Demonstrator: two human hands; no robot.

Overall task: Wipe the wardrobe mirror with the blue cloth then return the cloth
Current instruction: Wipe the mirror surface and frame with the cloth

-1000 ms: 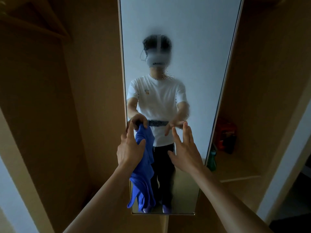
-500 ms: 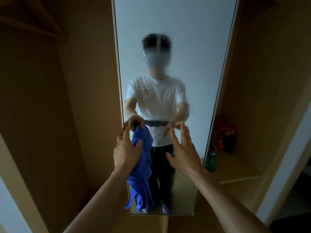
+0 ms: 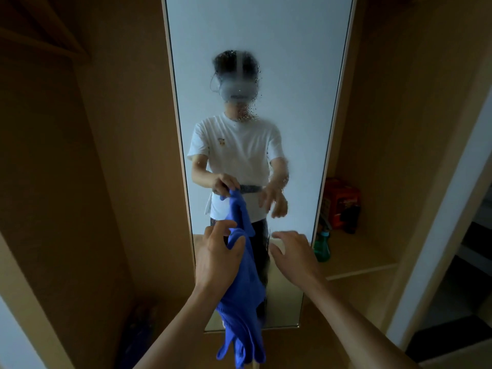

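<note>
now, facing the wardrobe mirror [image 3: 266,35]: tall, narrow, set between two open wooden compartments.

left hand [image 3: 213,262]: raised in front of the mirror's lower part, near its left edge. thumb and curled fingers [image 3: 219,227] pinch the top of the blue cloth [image 3: 243,302]. the gathered upper end sits in the gap between thumb and forefinger, with a small bunch showing just above the thumb. the rest hangs free to the right of the palm and wrist and drapes down past the forearm. its loose ends dangle below the mirror's bottom edge. cloth against the glass or just off it: cannot tell.

right hand [image 3: 295,258]: beside the left, apart from the cloth, palm turned toward the glass. its fingers [image 3: 286,235] are loosely bent and grasp nothing. contact with the mirror: cannot tell.

mirror surface: a patch of droplets [image 3: 247,114] in the upper middle, a few more toward the right edge at mid-height. the reflection shows the person in a white t-shirt, one hand holding the cloth up, the other loose.

right compartment: a shelf [image 3: 359,262] carries a green bottle [image 3: 322,247] at its left end, close against the mirror's right edge. a red box [image 3: 342,198] sits behind the bottle, toward the back.

left compartment: dim. a dark blue shape [image 3: 138,328] lies low near its floor, too unclear to name.
</note>
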